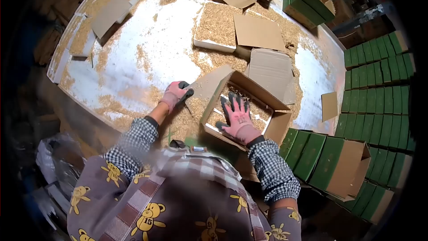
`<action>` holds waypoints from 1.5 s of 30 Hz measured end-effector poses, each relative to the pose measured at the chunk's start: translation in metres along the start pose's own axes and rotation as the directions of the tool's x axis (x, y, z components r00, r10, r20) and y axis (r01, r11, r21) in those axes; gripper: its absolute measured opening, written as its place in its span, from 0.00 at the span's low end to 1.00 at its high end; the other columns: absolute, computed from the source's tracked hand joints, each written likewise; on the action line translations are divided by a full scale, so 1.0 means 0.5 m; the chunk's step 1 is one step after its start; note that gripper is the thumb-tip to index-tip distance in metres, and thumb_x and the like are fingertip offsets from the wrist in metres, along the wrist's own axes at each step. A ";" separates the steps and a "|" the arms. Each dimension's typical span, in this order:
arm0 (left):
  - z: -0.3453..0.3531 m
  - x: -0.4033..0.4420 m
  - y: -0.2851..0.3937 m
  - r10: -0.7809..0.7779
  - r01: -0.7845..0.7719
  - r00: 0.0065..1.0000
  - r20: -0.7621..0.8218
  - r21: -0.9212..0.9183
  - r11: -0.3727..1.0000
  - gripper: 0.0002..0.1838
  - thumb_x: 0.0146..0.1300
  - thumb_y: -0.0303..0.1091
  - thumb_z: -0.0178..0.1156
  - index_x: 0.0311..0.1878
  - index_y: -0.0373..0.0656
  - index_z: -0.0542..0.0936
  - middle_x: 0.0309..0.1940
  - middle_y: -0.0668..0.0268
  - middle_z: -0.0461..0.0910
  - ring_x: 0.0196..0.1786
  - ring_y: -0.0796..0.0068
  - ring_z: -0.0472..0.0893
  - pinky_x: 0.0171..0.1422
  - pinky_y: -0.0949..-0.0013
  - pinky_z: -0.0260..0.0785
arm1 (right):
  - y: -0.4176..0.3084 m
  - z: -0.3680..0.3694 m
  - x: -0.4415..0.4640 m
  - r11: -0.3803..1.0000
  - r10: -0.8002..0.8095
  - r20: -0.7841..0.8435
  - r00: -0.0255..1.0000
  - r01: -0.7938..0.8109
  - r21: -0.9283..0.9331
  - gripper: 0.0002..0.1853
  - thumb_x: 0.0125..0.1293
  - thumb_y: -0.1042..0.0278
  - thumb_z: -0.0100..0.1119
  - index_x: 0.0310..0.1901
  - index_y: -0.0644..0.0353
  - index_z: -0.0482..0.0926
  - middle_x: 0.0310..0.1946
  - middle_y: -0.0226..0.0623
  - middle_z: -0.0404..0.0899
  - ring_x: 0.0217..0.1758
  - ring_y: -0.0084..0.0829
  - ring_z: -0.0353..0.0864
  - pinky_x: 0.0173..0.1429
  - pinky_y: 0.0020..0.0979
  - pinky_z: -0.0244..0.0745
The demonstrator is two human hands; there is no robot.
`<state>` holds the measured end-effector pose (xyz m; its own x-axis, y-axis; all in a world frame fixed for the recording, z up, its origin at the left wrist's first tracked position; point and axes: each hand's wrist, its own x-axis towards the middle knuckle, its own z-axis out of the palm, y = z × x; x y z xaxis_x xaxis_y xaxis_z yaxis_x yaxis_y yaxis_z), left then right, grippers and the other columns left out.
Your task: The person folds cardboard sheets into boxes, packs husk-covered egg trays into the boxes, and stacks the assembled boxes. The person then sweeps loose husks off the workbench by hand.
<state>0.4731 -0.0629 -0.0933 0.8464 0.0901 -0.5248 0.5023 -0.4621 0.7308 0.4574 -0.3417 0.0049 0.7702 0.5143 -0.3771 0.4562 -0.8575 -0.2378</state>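
My right hand [239, 118], in a pink glove with dark fingertips, lies spread inside an open cardboard box [278, 104]. Its palm and fingers rest on a shallow white tray [269, 122] filled with brown, crumbly shavings, which sits in the box. My left hand [177, 95], gloved the same way, is to the left of the box. Its fingers are closed at the tip of a flat cardboard piece [214, 80] that reaches to the box's left side. Whether that piece is a loose sheet or a flap of the box I cannot tell.
Loose shavings cover much of the white table [174, 27]. Another filled white tray [216, 22] and cardboard sheets [258, 31] lie beyond the box. Green boxes [374, 89] are stacked at the right, with open ones [327, 163] near my right elbow.
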 end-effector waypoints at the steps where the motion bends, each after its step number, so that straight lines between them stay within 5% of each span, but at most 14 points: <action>1: -0.013 -0.014 0.006 0.044 -0.044 0.995 -0.085 -0.003 0.999 0.16 0.53 0.44 0.64 0.41 0.45 0.83 0.34 0.61 0.84 0.38 0.68 0.82 0.46 0.68 0.73 | -0.006 -0.005 0.009 0.998 0.007 0.121 0.993 0.001 -0.063 0.46 0.53 0.42 0.65 0.71 0.50 0.59 0.71 0.50 0.54 0.76 0.50 0.48 0.76 0.51 0.42; 7: -0.120 -0.184 0.172 0.409 -0.549 0.620 -0.670 0.001 0.836 0.12 0.56 0.22 0.57 0.44 0.42 0.82 0.41 0.61 0.81 0.42 0.68 0.82 0.50 0.69 0.74 | 0.045 -0.061 -0.199 0.830 0.528 -0.683 0.505 -0.136 0.541 0.34 0.51 0.68 0.68 0.62 0.63 0.69 0.62 0.52 0.65 0.65 0.53 0.64 0.70 0.46 0.59; 10: -0.047 -0.286 0.294 0.953 -0.743 0.304 0.007 0.627 0.233 0.19 0.47 0.23 0.62 0.44 0.51 0.83 0.48 0.66 0.79 0.46 0.64 0.79 0.51 0.63 0.73 | 0.108 0.058 -0.240 0.337 0.780 -0.353 0.516 0.128 0.933 0.28 0.60 0.71 0.61 0.64 0.64 0.69 0.55 0.40 0.75 0.55 0.34 0.75 0.61 0.31 0.69; 13: 0.061 -0.234 0.253 0.246 -0.818 0.532 0.810 0.567 -0.098 0.15 0.49 0.36 0.64 0.42 0.57 0.84 0.51 0.68 0.78 0.54 0.68 0.76 0.56 0.62 0.68 | 0.114 0.075 -0.255 0.020 0.786 -0.187 0.589 0.277 0.961 0.25 0.67 0.69 0.58 0.65 0.63 0.69 0.52 0.32 0.76 0.51 0.22 0.76 0.55 0.23 0.71; 16: 0.086 -0.234 0.313 0.097 -0.782 0.589 0.802 0.596 -0.182 0.14 0.53 0.41 0.62 0.45 0.57 0.83 0.57 0.66 0.74 0.60 0.65 0.72 0.61 0.59 0.63 | 0.103 0.100 -0.242 -0.064 0.792 -0.226 0.567 0.445 0.893 0.25 0.69 0.68 0.55 0.65 0.65 0.67 0.59 0.36 0.73 0.57 0.23 0.73 0.61 0.24 0.69; 23: 0.136 -0.197 0.285 0.350 -0.859 0.471 0.810 0.511 -0.027 0.29 0.53 0.41 0.63 0.61 0.55 0.73 0.66 0.58 0.65 0.70 0.54 0.61 0.73 0.45 0.49 | 0.111 0.095 -0.211 -0.015 0.774 -0.257 0.578 0.423 0.906 0.21 0.70 0.71 0.53 0.63 0.65 0.69 0.56 0.33 0.75 0.56 0.25 0.74 0.62 0.26 0.68; 27: 0.063 -0.189 0.304 0.901 -0.764 0.425 0.084 0.567 0.308 0.28 0.51 0.30 0.63 0.59 0.50 0.75 0.62 0.53 0.69 0.67 0.52 0.64 0.73 0.54 0.54 | 0.152 0.160 -0.231 -0.431 0.674 -0.306 0.672 0.695 0.576 0.24 0.72 0.66 0.48 0.67 0.62 0.65 0.60 0.35 0.72 0.58 0.28 0.75 0.64 0.29 0.69; 29: 0.075 -0.097 0.206 0.506 -0.419 0.863 -0.003 -0.565 0.711 0.27 0.57 0.26 0.66 0.61 0.41 0.72 0.59 0.64 0.73 0.57 0.69 0.76 0.62 0.68 0.69 | 0.207 0.247 -0.196 -0.032 0.667 -0.184 0.722 0.274 0.961 0.33 0.70 0.49 0.52 0.67 0.66 0.63 0.62 0.42 0.70 0.64 0.32 0.70 0.69 0.34 0.63; 31: 0.092 -0.069 0.183 0.350 -0.234 0.922 0.163 -0.485 0.843 0.32 0.57 0.26 0.68 0.65 0.38 0.68 0.53 0.65 0.76 0.53 0.73 0.77 0.59 0.73 0.70 | 0.165 0.213 -0.147 0.566 0.740 -0.217 0.637 -0.415 0.712 0.43 0.61 0.46 0.62 0.71 0.61 0.55 0.60 0.54 0.71 0.62 0.46 0.72 0.66 0.37 0.67; 32: 0.114 -0.115 0.232 0.374 -0.259 0.924 0.083 -0.584 0.769 0.31 0.55 0.25 0.69 0.63 0.37 0.70 0.54 0.65 0.76 0.53 0.72 0.77 0.58 0.72 0.70 | 0.169 0.219 -0.129 0.436 0.725 -0.170 0.667 -0.254 0.864 0.46 0.58 0.48 0.66 0.72 0.60 0.55 0.60 0.52 0.71 0.62 0.43 0.72 0.66 0.36 0.66; 34: 0.107 -0.107 0.165 0.941 -0.790 0.299 0.161 0.595 0.149 0.39 0.52 0.37 0.69 0.65 0.36 0.65 0.58 0.51 0.71 0.60 0.59 0.73 0.64 0.65 0.67 | 0.153 0.207 -0.141 0.187 0.648 -0.194 0.737 0.093 0.978 0.49 0.53 0.52 0.71 0.72 0.59 0.55 0.61 0.47 0.72 0.63 0.38 0.72 0.66 0.35 0.66; 37: 0.087 -0.154 0.203 0.423 -0.023 0.873 0.241 -0.848 0.530 0.21 0.62 0.34 0.58 0.57 0.36 0.71 0.49 0.54 0.76 0.52 0.63 0.77 0.56 0.63 0.70 | 0.122 0.175 -0.204 -0.246 0.592 -0.220 0.776 0.434 0.867 0.44 0.53 0.70 0.69 0.71 0.60 0.58 0.60 0.38 0.73 0.64 0.29 0.70 0.67 0.31 0.65; 40: 0.045 -0.066 0.123 0.812 -0.820 0.566 0.139 -0.005 0.572 0.29 0.73 0.56 0.43 0.66 0.44 0.70 0.56 0.69 0.76 0.53 0.79 0.76 0.55 0.75 0.71 | 0.115 0.089 -0.311 -0.260 0.532 -0.417 0.737 0.611 0.748 0.41 0.55 0.72 0.64 0.71 0.60 0.58 0.63 0.38 0.70 0.65 0.30 0.69 0.68 0.30 0.63; 45: 0.062 -0.197 0.293 0.786 -0.788 0.558 0.265 -0.127 0.602 0.26 0.68 0.35 0.55 0.67 0.38 0.65 0.59 0.59 0.72 0.57 0.68 0.74 0.61 0.69 0.69 | 0.109 -0.098 -0.462 -0.044 0.584 -0.477 0.657 0.612 0.789 0.41 0.58 0.67 0.64 0.70 0.68 0.56 0.69 0.41 0.62 0.71 0.29 0.61 0.71 0.29 0.57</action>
<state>0.4576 -0.1667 0.0521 0.8205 -0.5470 0.1658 -0.3419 -0.2371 0.9093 0.3264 -0.5080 0.1230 0.9850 -0.1680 0.0404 0.0998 0.3619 -0.9269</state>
